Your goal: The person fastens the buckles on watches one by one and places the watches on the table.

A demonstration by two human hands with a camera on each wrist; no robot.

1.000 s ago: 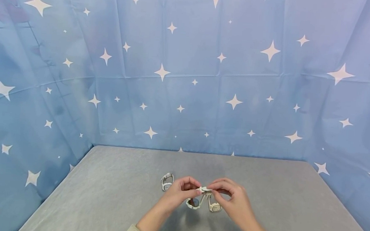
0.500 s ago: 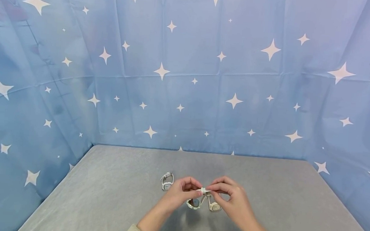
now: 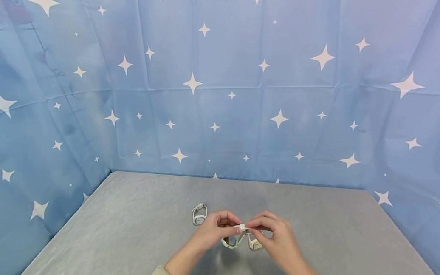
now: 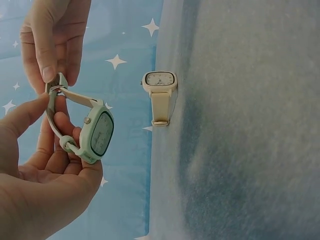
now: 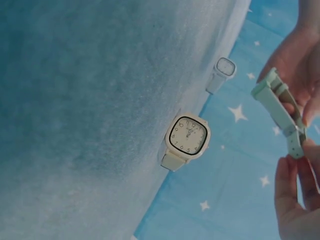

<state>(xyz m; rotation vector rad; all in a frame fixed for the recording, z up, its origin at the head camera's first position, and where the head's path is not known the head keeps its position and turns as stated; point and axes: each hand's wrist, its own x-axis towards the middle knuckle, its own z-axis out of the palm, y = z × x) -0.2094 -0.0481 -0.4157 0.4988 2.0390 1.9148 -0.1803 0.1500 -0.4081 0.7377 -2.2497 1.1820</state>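
Above the table, both hands hold a mint-green wristwatch (image 4: 97, 132) by its strap, its face hanging below the fingers. My left hand (image 3: 215, 230) pinches the strap beside the metal buckle (image 4: 57, 89) with thumb and forefinger. In the left wrist view, its other fingers curl beneath the watch. My right hand (image 3: 274, 233) pinches the strap end from the other side, thumb against fingertips. The right wrist view shows the pale strap (image 5: 280, 112) running through the buckle area, with holes near its tip. Fingers partly cover the join.
A cream wristwatch (image 5: 187, 135) lies on the grey table (image 3: 151, 243), just behind the held watch in the head view. Farther left lies a white wristwatch (image 3: 199, 219) with its strap looped. A blue star-patterned curtain (image 3: 221, 112) stands behind and at both sides.
Between the fingertips, the strap end that stuck out over the buckle now lies flatter along it. The hands otherwise keep their places, and the table watches have not moved.
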